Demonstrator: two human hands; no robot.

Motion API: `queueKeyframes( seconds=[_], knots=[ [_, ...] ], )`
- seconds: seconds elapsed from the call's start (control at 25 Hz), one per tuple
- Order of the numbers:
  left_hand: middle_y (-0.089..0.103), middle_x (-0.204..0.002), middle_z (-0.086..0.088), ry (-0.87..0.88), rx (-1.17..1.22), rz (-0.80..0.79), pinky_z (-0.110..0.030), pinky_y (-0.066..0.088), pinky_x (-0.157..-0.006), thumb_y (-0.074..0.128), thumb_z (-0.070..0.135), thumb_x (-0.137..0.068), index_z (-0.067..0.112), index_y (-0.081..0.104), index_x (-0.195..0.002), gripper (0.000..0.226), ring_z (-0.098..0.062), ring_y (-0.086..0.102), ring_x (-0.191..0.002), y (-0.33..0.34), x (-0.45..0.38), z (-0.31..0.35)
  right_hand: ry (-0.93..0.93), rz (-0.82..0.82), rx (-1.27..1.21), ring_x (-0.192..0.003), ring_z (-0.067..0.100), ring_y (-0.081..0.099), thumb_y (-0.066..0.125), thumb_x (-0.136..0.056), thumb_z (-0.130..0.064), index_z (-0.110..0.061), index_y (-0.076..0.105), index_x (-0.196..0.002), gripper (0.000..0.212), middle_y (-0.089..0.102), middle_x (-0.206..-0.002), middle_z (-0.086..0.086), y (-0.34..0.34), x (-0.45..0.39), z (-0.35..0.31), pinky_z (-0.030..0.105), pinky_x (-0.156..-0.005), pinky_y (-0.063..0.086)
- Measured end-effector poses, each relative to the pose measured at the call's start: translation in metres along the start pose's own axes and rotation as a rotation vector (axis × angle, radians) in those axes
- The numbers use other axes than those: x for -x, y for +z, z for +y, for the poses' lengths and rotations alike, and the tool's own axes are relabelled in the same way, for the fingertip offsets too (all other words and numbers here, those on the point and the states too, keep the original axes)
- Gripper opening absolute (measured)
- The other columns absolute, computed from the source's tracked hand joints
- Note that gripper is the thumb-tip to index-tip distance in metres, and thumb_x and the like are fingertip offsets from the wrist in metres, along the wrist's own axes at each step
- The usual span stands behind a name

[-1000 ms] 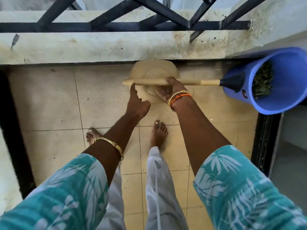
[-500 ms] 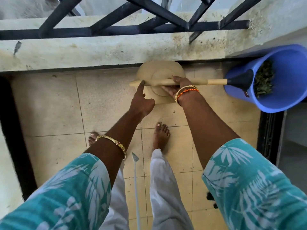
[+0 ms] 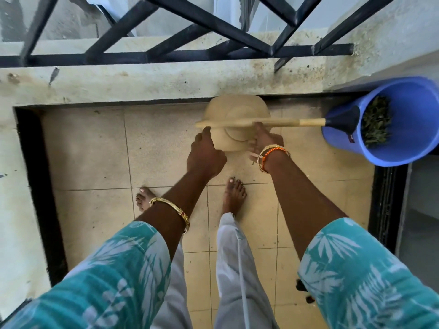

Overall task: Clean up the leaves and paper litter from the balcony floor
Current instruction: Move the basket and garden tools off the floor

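1. Head view: the leaves of the task lie inside the blue bucket, which stands tilted at the far right corner of the balcony floor. On the tiles that show I see almost no litter, only some small specks.
2. The broom lies across the scene. Its pale handle runs from left to right, and its black collar reaches into the mouth of the bucket.
3. The right hand grasps the handle near its middle. The fingers also seem to hold the beige dustpan under it, but motion blur hides the exact grip.
4. The left hand grasps nothing. Its fingers are half bent and one fingertip touches the handle near the left end.
5. Compared with a second ago, broom and dustpan stand a little more to the right and closer to the bucket, and the left hand has gone from under the handle to beside it.
6. I judge that the sweepings are already emptied, so the task is near its end.
7. Around this: the stained parapet with the dark railing on the far side.
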State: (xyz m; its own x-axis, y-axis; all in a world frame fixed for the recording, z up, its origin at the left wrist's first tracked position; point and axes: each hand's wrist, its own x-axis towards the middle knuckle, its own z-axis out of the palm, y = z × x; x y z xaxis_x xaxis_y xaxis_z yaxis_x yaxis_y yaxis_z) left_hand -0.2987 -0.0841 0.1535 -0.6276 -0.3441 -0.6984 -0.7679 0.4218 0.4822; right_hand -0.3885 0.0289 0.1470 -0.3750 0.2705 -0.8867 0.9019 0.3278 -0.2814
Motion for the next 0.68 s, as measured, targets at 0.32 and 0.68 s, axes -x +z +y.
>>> queueKeyframes(
  seconds=[0.32, 0.68],
  knots=[
    [0.004, -0.160, -0.020, 0.204, -0.717, 0.178, -0.046, 0.014, -0.117, 0.051, 0.023, -0.089, 0.004, 0.010, -0.152, 0.078, -0.033, 0.006, -0.148, -0.055, 0.122, -0.017, -1.117, 0.322, 0.919, -0.118, 0.042, 0.046, 0.039, -0.084, -0.032, 0.004, 0.051, -0.122, 0.053, 0.050, -0.127, 0.027, -0.006, 0.133, 0.047, 0.048, -0.099, 0.040],
    [0.027, -0.155, -0.017, 0.016, -0.517, 0.576, -0.047, 0.016, -0.115, 0.033, 0.033, -0.088, 0.002, 0.022, -0.147, 0.067, -0.031, 0.027, -0.143, -0.204, 0.302, -0.024, -1.680, 0.127, 1.027, -0.141, 0.033, 0.015, 0.041, -0.087, -0.036, 0.001, 0.032, -0.141, 0.066, 0.024, -0.151, 0.022, 0.019, 0.350, 0.000, 0.049, -0.112, 0.019]
  ],
)
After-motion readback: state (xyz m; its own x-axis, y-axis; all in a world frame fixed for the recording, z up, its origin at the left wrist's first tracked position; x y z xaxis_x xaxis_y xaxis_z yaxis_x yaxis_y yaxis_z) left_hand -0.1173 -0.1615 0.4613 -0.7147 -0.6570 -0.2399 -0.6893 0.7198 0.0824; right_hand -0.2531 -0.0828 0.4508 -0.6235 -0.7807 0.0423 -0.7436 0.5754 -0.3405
